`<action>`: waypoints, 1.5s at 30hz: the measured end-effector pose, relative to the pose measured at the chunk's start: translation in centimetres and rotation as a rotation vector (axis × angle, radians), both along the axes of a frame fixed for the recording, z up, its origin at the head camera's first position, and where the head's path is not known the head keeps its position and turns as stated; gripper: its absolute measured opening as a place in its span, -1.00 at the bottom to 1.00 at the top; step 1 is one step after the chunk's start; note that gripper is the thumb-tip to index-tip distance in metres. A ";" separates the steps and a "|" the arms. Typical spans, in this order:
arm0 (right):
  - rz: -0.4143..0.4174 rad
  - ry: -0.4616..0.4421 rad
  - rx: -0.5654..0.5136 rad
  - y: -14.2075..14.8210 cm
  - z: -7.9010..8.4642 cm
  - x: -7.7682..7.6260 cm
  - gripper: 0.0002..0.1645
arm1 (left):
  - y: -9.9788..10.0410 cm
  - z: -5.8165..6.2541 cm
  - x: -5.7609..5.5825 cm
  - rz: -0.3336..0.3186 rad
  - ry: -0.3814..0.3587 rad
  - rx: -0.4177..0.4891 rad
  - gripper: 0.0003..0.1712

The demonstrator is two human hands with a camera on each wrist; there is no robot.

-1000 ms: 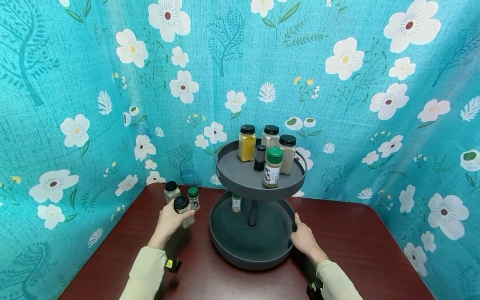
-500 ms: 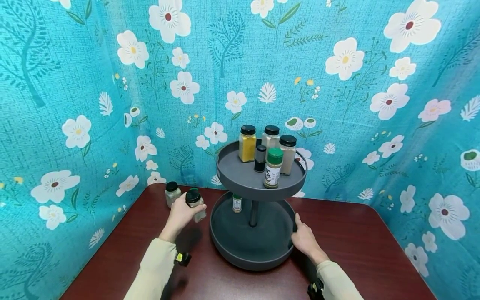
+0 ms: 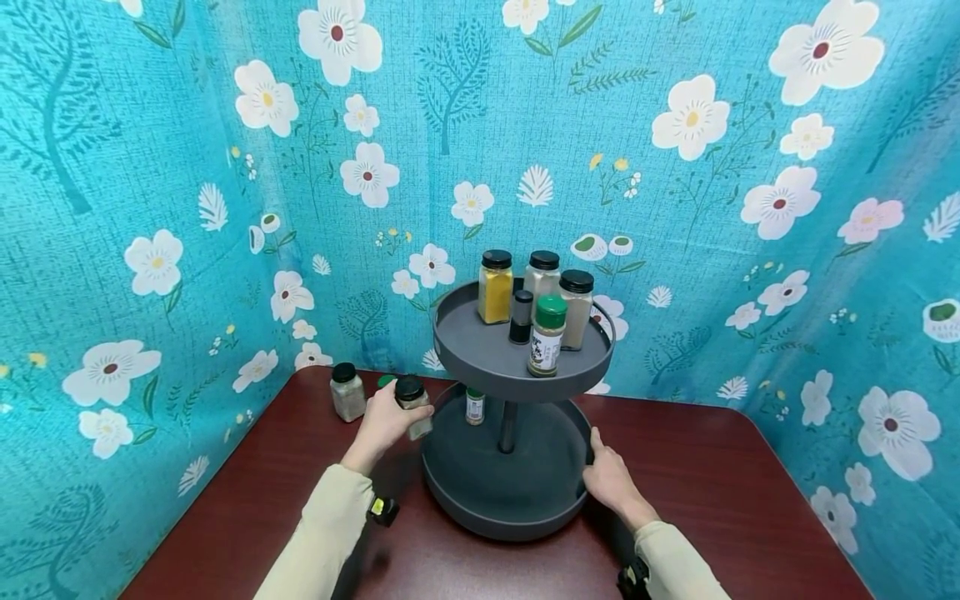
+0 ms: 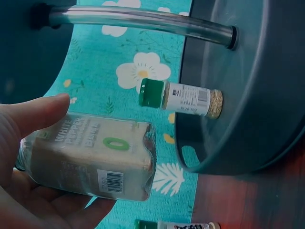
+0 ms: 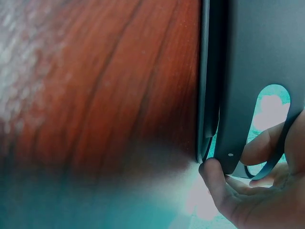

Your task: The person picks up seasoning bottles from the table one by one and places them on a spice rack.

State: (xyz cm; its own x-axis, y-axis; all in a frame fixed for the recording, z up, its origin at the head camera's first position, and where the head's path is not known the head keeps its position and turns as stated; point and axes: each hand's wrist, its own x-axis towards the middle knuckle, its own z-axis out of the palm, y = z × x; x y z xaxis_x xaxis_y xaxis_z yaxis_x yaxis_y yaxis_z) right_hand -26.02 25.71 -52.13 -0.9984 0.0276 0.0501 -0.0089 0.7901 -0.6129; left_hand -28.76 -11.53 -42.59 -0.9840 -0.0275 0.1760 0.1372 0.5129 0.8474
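My left hand (image 3: 381, 425) grips a clear square spice jar (image 4: 90, 157) with a black lid; its label reads "white pepper". The jar is held, slightly tilted, at the left rim of a dark grey two-tier turntable rack (image 3: 487, 523). My right hand (image 3: 609, 477) holds the lower tier's right rim, fingers through the handle slot in its wall, as the right wrist view shows. A small green-capped spice bottle (image 4: 188, 99) stands toward the back left of the lower tier. The left hand hides most of another green-capped bottle (image 3: 386, 381) behind it.
On the upper tier (image 3: 457, 333) stand a yellow spice jar (image 3: 495, 292), two pale black-lidded jars, a small black-capped bottle (image 3: 521, 317) and a green-capped bottle (image 3: 546, 337). A black-lidded jar (image 3: 348, 393) sits at the table's back left. Floral cloth hangs behind.
My left hand has carried the white pepper jar rightward from beside the table jars to the rack's left rim. My right hand has stayed on the rim.
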 end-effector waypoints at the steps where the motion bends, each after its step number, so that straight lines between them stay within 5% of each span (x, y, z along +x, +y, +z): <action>1: 0.000 0.000 -0.001 0.0 0.0 0.0 -0.13 | 0.2 0.0 -0.1 -0.005 -0.005 0.004 -0.46; 16: 0.007 -0.012 -0.017 0.0 0.1 0.2 -0.13 | 2.5 -0.5 -1.4 -0.101 0.043 -0.062 -0.56; 34: -0.006 -0.020 -0.006 0.1 0.0 0.0 -0.14 | 4.0 -1.1 -2.4 -0.221 0.010 -0.088 -0.43; 45: -0.008 -0.036 -0.034 0.0 0.1 0.2 -0.12 | 4.9 -1.8 -2.7 -0.241 -0.055 -0.113 -0.49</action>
State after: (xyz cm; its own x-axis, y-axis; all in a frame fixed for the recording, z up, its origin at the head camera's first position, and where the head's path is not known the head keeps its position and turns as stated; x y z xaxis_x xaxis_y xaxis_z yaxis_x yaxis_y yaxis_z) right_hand -25.86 25.75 -52.06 -0.9992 0.0368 0.0132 0.0199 0.7688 -0.6392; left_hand -31.44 -6.65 -44.43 -0.9680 0.2252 0.1106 0.2219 0.5626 0.7964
